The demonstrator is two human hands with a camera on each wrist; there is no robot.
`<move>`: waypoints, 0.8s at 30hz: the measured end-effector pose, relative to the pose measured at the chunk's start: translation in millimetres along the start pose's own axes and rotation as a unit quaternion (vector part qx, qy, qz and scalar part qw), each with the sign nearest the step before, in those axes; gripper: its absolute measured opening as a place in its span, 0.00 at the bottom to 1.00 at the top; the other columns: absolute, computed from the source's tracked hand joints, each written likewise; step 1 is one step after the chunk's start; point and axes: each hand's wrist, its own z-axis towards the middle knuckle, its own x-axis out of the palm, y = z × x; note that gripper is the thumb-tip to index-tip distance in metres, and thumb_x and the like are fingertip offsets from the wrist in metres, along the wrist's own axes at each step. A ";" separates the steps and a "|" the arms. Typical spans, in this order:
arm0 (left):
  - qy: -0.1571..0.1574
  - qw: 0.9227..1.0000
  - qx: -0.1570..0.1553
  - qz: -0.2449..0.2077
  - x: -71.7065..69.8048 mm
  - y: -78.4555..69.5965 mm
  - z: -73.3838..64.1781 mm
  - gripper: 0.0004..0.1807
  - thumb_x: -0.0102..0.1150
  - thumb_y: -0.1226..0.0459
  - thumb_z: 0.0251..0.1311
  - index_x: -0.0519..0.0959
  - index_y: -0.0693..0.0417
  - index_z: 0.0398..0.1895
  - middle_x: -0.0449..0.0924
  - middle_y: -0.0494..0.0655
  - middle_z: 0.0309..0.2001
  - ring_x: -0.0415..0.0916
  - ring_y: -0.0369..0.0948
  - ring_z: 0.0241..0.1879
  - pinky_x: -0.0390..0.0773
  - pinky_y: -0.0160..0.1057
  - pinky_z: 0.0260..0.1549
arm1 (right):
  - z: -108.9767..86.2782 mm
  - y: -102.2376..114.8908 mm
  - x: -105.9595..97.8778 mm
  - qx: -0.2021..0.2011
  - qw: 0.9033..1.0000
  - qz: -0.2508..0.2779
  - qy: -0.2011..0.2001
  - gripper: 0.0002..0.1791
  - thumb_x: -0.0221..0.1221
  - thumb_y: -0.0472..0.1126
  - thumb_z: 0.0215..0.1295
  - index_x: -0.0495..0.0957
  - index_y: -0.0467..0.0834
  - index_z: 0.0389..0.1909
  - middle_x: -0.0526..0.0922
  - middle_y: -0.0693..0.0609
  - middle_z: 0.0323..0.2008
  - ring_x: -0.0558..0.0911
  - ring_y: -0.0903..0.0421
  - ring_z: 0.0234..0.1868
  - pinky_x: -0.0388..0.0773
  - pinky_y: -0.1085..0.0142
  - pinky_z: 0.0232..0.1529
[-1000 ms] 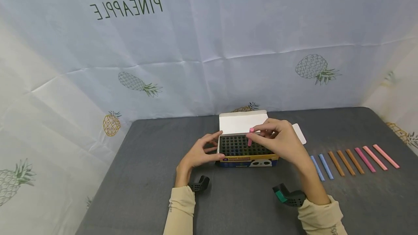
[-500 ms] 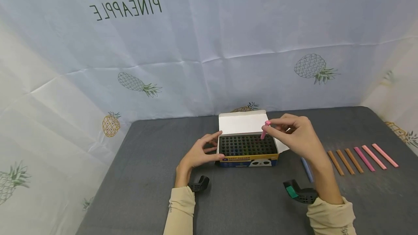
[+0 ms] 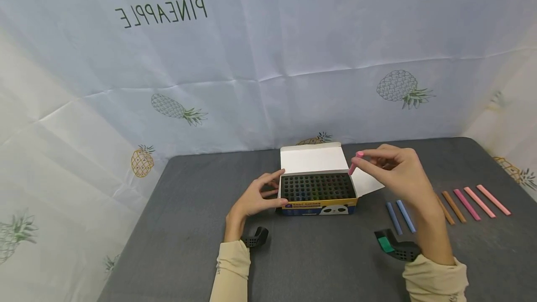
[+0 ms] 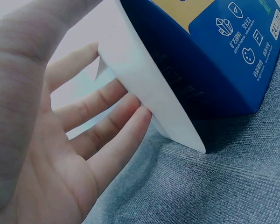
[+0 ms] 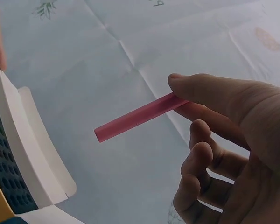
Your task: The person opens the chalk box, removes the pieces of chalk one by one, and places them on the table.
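In the head view my right hand (image 3: 404, 171) pinches a pink chalk stick (image 3: 356, 163) between thumb and index finger, near the box's back right corner. The right wrist view shows the pink stick (image 5: 135, 119) slanting out from the fingertips, the other fingers loosely curled. An open chalk box (image 3: 319, 208) with a panda on its front carries a black insert (image 3: 314, 188) full of round holes. My left hand (image 3: 258, 195) holds the box's left end, thumb at the front corner, index finger at the back. Its other fingers (image 4: 114, 135) lie along the white end flap (image 4: 144, 74).
Right of the box lie two blue chalk sticks (image 3: 405, 216), then brown ones (image 3: 454, 206), a magenta one (image 3: 467, 204) and two light pink ones (image 3: 479, 202). The box's white lid (image 3: 312, 158) stands up behind it. A pineapple-print cloth (image 3: 260, 59) hangs along the table's (image 3: 189, 227) back edge.
My right hand has lifted the pink chalk from over the holes and carried it right, past the box's edge. The left hand and the box have stayed in place.
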 end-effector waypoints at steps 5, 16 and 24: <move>0.000 1.000 0.001 -0.001 0.3 0.8 -0.3 0.44 0.72 0.56 0.61 0.63 0.44 0.79 0.70 0.56 0.58 0.72 0.47 0.59 0.81 0.48 0.66 | -2.8 -2.5 -9.2 0.009 1.000 -0.009 -0.017 0.14 0.70 0.38 0.65 0.88 0.37 0.49 0.81 0.68 0.30 0.73 0.62 0.27 0.66 0.65 0.21; 0.003 1.000 -0.003 -0.001 0.0 0.6 0.0 0.44 0.73 0.57 0.61 0.63 0.43 0.79 0.70 0.56 0.58 0.72 0.45 0.59 0.81 0.46 0.66 | -8.1 -9.1 -25.1 0.043 0.997 0.018 -0.067 0.14 0.71 0.37 0.63 0.88 0.36 0.48 0.83 0.69 0.31 0.74 0.64 0.26 0.64 0.63 0.21; 0.002 1.000 0.001 0.001 -0.5 1.7 0.1 0.44 0.72 0.56 0.61 0.63 0.44 0.79 0.70 0.56 0.59 0.72 0.47 0.59 0.81 0.47 0.66 | -10.3 -12.6 -33.5 0.071 0.993 0.027 -0.088 0.15 0.71 0.37 0.63 0.87 0.36 0.49 0.82 0.69 0.30 0.68 0.62 0.26 0.57 0.60 0.18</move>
